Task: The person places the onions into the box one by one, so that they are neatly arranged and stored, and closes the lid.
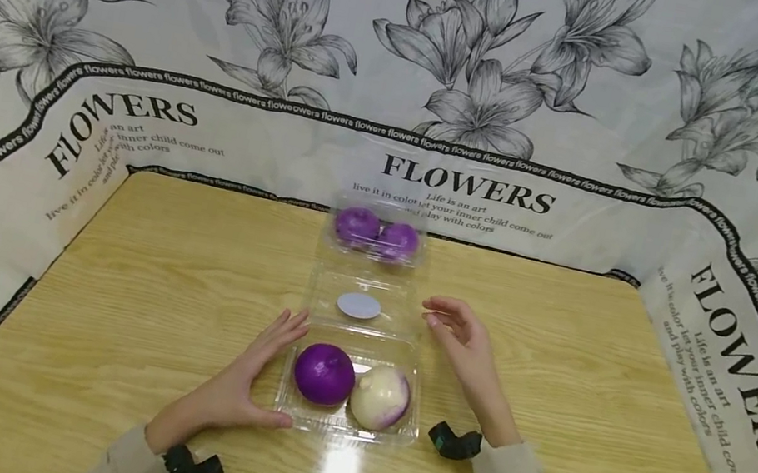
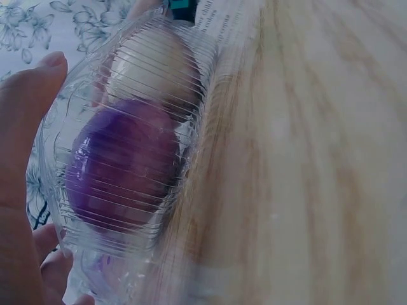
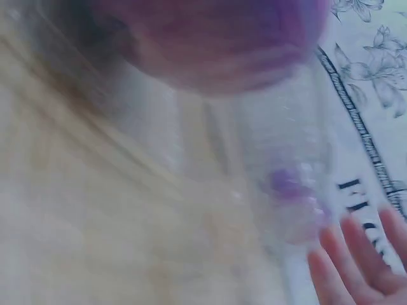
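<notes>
A clear plastic clamshell box lies open, its lid with a white oval label spread away from me. Side by side in the box sit a glossy purple round vegetable and a white-and-purple turnip-like one. My left hand spans the box's left side, thumb by the front corner and fingers by the back corner; contact is unclear. Beyond the lid's right edge, my right hand hovers with fingers loosely bent, holding nothing. The right wrist view blurs, showing its fingers apart from the box.
Behind the lid, a second clear box holds two purple round vegetables. The wooden table ends at a white flower-print cloth along its back and sides. Black wrist bands sit at both wrists.
</notes>
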{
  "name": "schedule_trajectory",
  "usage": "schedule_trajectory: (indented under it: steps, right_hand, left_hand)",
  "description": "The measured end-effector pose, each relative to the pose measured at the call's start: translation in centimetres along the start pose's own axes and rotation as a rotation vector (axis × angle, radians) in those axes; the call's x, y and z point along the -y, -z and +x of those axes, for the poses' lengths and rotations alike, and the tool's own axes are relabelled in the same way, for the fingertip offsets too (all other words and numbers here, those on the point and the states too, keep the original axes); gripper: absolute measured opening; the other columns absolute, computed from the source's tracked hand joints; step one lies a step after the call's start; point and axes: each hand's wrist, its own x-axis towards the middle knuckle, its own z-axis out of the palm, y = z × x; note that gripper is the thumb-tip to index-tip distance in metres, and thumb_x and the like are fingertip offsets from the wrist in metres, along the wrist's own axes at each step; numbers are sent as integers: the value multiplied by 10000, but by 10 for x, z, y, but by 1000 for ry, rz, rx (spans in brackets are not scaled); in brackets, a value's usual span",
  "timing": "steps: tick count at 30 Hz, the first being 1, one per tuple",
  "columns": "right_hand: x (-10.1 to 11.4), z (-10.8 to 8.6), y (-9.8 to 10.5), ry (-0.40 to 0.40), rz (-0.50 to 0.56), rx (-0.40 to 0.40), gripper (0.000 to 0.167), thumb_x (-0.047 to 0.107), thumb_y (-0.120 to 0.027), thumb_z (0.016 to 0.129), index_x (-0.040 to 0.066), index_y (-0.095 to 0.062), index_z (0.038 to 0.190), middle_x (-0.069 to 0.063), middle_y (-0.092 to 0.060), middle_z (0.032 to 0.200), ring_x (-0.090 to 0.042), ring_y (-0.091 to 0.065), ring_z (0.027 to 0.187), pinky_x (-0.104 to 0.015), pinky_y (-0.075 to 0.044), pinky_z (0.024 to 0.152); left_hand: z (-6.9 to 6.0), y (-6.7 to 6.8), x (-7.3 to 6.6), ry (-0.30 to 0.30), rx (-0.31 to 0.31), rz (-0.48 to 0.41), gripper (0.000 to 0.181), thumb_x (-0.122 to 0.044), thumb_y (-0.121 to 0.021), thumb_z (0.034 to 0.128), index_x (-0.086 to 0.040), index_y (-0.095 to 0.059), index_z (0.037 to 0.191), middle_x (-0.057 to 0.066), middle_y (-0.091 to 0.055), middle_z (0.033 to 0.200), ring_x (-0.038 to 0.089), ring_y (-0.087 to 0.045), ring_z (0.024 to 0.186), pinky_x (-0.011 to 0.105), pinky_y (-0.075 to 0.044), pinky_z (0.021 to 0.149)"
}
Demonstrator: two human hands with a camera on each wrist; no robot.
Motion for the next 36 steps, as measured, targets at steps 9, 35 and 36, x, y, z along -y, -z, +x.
schedule_trajectory:
  steps: [9,35,36]
  right_hand:
    - [-27,-18,-18,-247,445,62,721,105,-466,1021,-87,7,1530,-291,-70,1605,-368,-138,1487,-390,-170,1220]
    - [-38,-33,-30,-206,459,93,639,55,-392,1027,-18,-54,1564,-248,-140,1615,-209,-314,1442,-289,-252,1177]
    - [-38,-33,-30,-199,466,92,639,51,-388,1026,-21,-51,1563,-260,-144,1610,-175,-362,1415,-282,-267,1170]
  left_hand:
    - [-2,0,-1,6,-2,1,1154,-464,-883,667,-38,-274,1549,146,-124,1649,474,3,1479,754,-48,1091]
    - [9,-1,2,68,54,-86,969,-357,-964,549,-155,-469,1357,199,30,1647,419,2,1495,702,-85,1123]
    - [9,-1,3,62,57,-84,1023,-362,-964,551,-134,-443,1401,207,32,1644,427,0,1493,710,-87,1117]
